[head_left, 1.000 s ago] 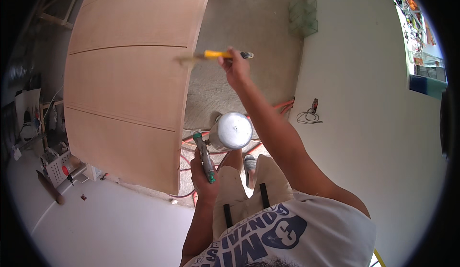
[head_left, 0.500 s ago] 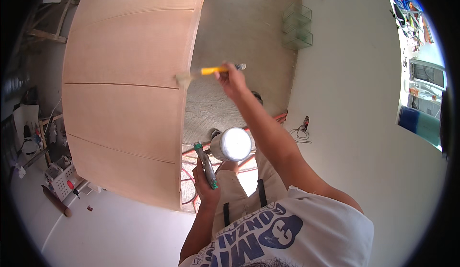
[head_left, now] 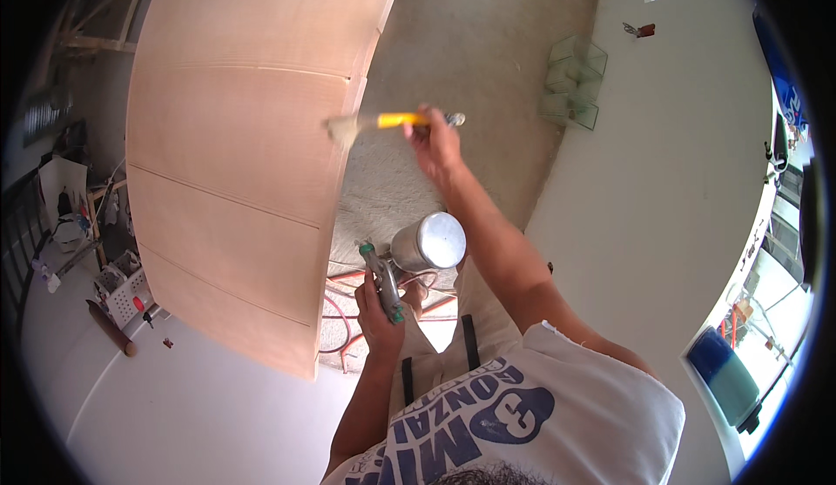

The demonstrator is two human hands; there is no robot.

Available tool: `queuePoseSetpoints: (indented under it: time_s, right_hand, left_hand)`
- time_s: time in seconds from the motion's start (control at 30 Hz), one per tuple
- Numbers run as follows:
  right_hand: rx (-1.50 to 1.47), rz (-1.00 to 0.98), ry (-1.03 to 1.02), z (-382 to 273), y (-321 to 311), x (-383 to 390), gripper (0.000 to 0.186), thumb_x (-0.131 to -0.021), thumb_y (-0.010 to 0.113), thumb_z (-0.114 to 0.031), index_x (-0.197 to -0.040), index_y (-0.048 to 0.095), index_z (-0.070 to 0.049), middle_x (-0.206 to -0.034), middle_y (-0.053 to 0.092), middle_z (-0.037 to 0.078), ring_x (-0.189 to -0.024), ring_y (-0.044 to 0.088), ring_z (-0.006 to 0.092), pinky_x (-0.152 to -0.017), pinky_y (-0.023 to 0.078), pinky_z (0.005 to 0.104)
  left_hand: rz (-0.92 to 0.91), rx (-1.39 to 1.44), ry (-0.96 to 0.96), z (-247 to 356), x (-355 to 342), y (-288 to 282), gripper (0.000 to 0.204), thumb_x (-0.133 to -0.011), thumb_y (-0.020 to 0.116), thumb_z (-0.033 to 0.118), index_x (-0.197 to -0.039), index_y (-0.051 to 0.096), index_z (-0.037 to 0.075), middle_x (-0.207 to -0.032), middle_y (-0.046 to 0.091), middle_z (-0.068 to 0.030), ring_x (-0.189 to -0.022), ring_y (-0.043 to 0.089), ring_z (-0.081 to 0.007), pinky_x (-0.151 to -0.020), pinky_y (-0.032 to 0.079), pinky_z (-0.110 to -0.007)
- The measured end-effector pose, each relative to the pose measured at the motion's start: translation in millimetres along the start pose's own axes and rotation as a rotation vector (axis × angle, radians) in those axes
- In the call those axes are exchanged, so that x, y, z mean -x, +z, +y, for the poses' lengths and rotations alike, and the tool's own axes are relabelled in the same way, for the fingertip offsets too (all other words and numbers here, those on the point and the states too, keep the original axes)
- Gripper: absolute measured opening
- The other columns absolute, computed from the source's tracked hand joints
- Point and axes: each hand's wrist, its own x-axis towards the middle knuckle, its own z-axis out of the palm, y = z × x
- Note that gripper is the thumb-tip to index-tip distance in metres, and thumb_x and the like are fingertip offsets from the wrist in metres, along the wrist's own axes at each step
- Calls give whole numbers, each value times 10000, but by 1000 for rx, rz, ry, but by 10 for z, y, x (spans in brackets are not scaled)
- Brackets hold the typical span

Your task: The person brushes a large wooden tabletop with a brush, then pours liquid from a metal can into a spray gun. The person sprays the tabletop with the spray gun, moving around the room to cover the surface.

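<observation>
My right hand is closed round a dusting brush with a yellow handle. Its pale, motion-blurred bristles lie over the right edge of a large reddish-brown grooved wood panel; whether they touch it I cannot tell. Lower down, my left hand grips a spray gun with green end parts. A round silver cup is fixed to the gun, its pale lid turned up toward me. The gun and cup sit just right of the panel's edge, in front of my legs.
Red hoses run over the floor below the spray gun. Clear glass boxes stand by the wall on the right. At the left are a white perforated crate and a brown roll. A blue-green container is at the far right.
My view has turned, so the panel appears tilted. The brush stays over the panel's edge, its bristles now above a different groove. The spray gun has moved slightly up and right in view.
</observation>
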Motion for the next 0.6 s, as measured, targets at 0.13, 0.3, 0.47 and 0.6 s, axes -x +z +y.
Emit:
queuePoseSetpoints:
  time_s: [0.13,0.3,0.47,0.6]
  right_hand:
    - [-204,13,-402,-971,644,-546,148,-986,607,-123,-1052,547,-6,-965,600,105,-758,655,212,-677,610,324]
    - [401,1,135,-656,262,-23,199,-946,626,-136,-997,594,54,-922,674,200,-672,708,230,-582,613,322]
    - [61,-60,-94,-1339,897,-1094,195,-967,655,-134,-1032,572,29,-979,621,155,-772,689,231,-679,650,309]
    - [-299,-45,-455,-2031,1375,-1628,138,-989,639,-106,-998,547,-5,-1025,590,154,-856,660,218,-784,663,313]
  left_hand:
    - [-33,56,-7,265,-390,65,678,-884,596,13,-1527,379,4,-1232,548,-252,-1077,630,-448,-879,543,-486]
    - [-51,73,41,764,-784,95,735,-830,573,-56,-1534,373,18,-1234,537,-250,-1105,616,-467,-888,535,-498]
    - [-71,88,146,1210,-1361,122,797,-800,567,-96,-1554,338,23,-1223,533,-247,-1101,616,-467,-889,535,-504]
    - [-60,113,203,1455,-1955,370,789,-818,595,-84,-1554,334,27,-1228,527,-246,-1079,627,-464,-858,549,-505]
